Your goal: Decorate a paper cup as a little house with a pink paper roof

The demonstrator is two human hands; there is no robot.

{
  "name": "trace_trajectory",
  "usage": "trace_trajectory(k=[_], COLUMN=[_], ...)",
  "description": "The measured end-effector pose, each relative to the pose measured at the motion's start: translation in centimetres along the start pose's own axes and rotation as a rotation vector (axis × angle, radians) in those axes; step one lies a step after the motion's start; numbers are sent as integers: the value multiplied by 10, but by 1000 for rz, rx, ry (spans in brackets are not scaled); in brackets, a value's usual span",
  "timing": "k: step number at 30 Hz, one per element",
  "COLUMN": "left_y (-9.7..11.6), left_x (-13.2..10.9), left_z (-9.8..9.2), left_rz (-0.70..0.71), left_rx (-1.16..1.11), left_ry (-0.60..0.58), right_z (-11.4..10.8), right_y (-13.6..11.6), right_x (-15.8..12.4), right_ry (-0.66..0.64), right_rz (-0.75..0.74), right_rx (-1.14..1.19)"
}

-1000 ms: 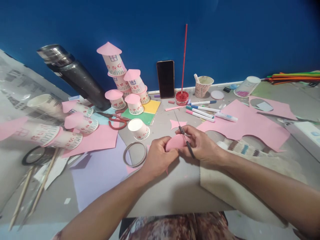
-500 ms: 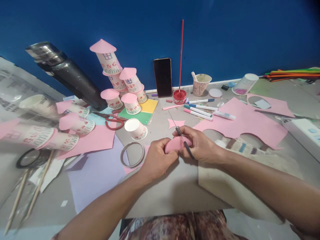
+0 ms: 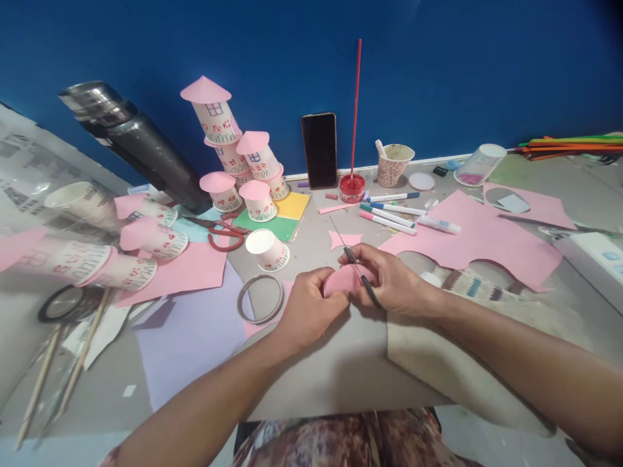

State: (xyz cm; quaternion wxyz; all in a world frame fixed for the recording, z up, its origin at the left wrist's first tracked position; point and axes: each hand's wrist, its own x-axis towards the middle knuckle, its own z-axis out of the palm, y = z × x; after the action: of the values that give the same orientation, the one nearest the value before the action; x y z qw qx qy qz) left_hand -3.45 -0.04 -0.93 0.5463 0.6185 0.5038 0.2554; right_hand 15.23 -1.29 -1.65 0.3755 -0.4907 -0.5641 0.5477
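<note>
My left hand (image 3: 309,305) pinches a curved piece of pink paper (image 3: 341,280) over the front middle of the table. Against the paper's right side, my right hand (image 3: 402,282) has its fingers closed, with black-handled scissors (image 3: 371,293) held among them. The thin blades point up and away to the left. Part of the paper is hidden behind fingers and scissors. Just beyond the hands lies a small pink scrap (image 3: 344,240). A white paper cup (image 3: 267,251) and a roll of tape (image 3: 261,299) are left of my left hand.
Stacked decorated cups with pink cone roofs (image 3: 206,90) stand at the back left, by a dark flask (image 3: 146,152). Red-handled scissors (image 3: 226,241) lie nearby. Behind the hands are a phone (image 3: 320,150), red paint pot (image 3: 352,189) and markers (image 3: 389,218). Cut pink paper (image 3: 467,227) spreads rightward.
The whole view has shifted slightly, so things appear a little further right. Both hands keep nearly the same hold on the pink paper and scissors.
</note>
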Motion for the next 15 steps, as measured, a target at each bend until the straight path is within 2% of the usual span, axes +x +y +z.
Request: trace_trajectory(k=[3,7,12,15], left_y=[1,2,3,3], left_x=[0,0,1,3], left_z=[0,-3,-6,-7], left_rz=[16,7,-40,-57], left_rx=[15,25,-40,-87], left_ry=[-8,11,46,44], right_z=[0,-4,-16,-21], right_y=[-1,-6,-14,-10], right_x=[0,1,3,4], right_ry=[-17,-2,184,277], right_rz=[0,-11,-157,-227], right_rx=[-23,78,32,-10])
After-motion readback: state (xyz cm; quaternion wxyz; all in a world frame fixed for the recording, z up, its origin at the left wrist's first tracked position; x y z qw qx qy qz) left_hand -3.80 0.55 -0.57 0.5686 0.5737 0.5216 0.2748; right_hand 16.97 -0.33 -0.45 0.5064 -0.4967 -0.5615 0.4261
